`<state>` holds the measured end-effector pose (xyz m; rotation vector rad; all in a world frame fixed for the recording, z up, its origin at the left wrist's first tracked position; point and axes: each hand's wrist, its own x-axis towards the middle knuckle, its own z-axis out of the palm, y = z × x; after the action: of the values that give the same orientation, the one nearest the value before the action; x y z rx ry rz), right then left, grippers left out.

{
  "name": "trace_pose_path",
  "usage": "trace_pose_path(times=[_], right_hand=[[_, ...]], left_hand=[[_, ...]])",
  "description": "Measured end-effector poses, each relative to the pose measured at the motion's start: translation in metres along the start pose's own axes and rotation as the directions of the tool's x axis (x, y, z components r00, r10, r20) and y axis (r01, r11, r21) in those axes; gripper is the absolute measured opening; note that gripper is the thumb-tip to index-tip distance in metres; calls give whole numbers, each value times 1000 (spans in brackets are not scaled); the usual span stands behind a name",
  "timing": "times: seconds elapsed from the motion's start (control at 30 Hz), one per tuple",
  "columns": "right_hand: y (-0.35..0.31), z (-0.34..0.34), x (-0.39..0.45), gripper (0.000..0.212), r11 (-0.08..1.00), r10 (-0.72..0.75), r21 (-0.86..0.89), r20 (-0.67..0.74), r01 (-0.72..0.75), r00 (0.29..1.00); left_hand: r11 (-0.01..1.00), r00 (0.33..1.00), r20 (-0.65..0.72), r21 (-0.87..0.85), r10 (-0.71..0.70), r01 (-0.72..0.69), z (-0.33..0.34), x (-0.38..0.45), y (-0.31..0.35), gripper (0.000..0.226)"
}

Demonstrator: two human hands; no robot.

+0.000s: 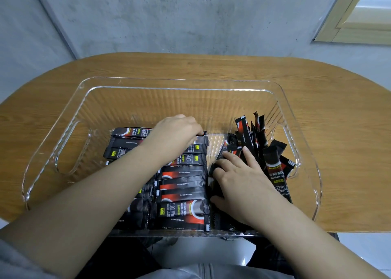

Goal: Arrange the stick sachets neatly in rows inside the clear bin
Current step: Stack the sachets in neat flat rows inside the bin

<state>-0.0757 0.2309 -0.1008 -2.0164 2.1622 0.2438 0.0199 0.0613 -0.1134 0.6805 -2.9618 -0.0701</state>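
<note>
In the bin point(69, 118), a sachet point(201, 140) is pinched by the left hand point(176, 132); at 3 o'clock, loose sachets point(251, 134) are pressed by the flat right hand point(239, 177).

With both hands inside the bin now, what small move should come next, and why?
Probably the right hand should lift one sachet from the loose pile and lay it flat beside the neat rows. The pile at the right side of the clear bin stands jumbled and tilted, while the left hand touches the far row's end.
</note>
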Motion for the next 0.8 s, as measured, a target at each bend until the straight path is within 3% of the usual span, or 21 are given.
trace_pose_path(times=[0.17, 0.27, 0.53, 0.67, 0.8], right_hand=[[1, 0, 0, 60, 1000, -5, -7, 3, 5, 1000], [1, 1, 1, 60, 1000, -5, -4, -4, 5, 1000], [1, 1, 0, 60, 1000, -23, -2, -20, 23, 1000], [1, 1, 1, 60, 1000, -14, 11, -23, 15, 1000], [1, 1, 0, 61, 1000, -19, -1, -23, 19, 1000]], left_hand=[[979, 987, -71, -137, 144, -152, -7, 27, 27, 35], [959, 960, -109, -91, 259, -269, -15, 45, 41, 37], [935, 935, -16, 37, 354, -353, -18, 61, 45, 12], [938, 932, -135, -39, 336, -344, -29, 55, 33, 9], [976, 979, -127, -131, 159, -175, -54, 46, 21, 4]])
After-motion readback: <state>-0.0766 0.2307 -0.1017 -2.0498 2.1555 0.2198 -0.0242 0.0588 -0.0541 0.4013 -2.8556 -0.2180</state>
